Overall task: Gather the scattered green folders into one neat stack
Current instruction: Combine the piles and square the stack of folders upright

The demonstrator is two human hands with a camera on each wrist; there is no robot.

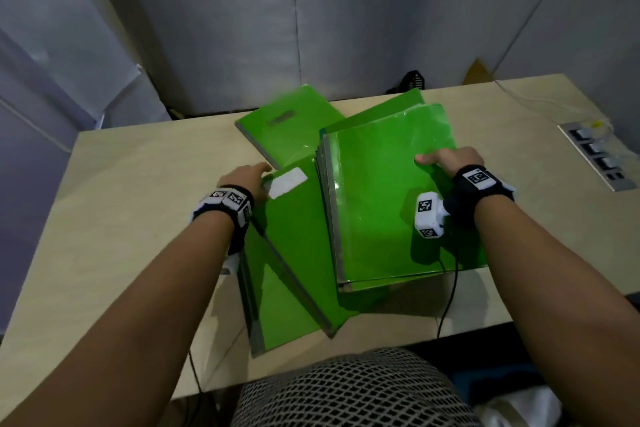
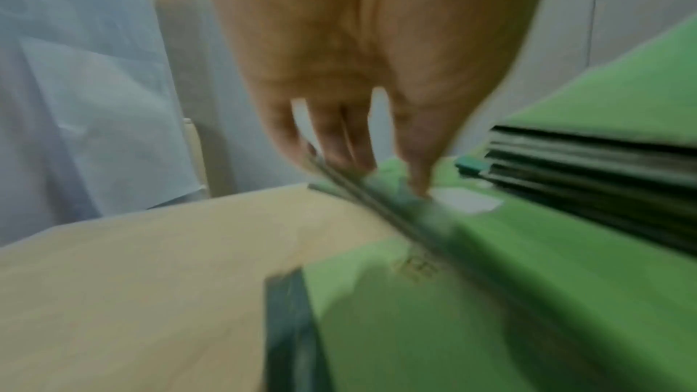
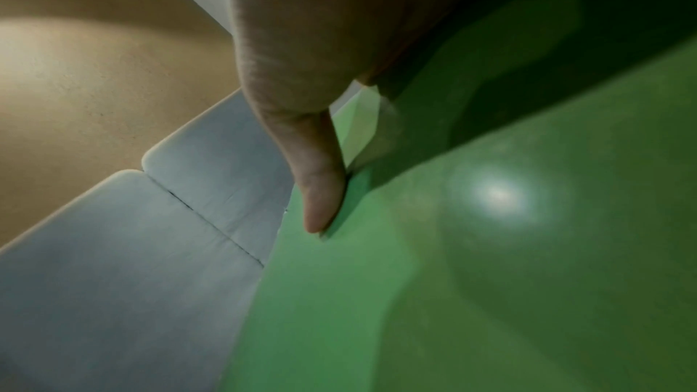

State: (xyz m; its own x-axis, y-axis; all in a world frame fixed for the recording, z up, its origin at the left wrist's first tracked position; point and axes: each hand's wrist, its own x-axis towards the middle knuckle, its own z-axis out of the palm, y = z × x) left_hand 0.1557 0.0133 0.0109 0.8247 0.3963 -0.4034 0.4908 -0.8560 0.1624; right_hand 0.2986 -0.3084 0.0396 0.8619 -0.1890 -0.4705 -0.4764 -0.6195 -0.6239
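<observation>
Left hand (image 1: 244, 173) pinches the labelled flat green plastic folder (image 1: 294, 253), lower centre; a second lies beneath. Right hand (image 1: 450, 161) grips the right-side green folder stack (image 1: 398, 204). Upper centre, a lone green folder (image 1: 287, 125) awaits. Roughly half gathered.

Two hands are seen: one left hand (image 1: 244, 174) and one right hand (image 1: 446, 160). Green folders are counted in three places: one stack of several folders (image 1: 398, 204), whose exact number cannot be told from its edges; two overlapping folders (image 1: 291, 260) beside it; and one far folder (image 1: 287, 128). One table (image 1: 138, 204) is counted, and one white label (image 1: 287, 182).
</observation>
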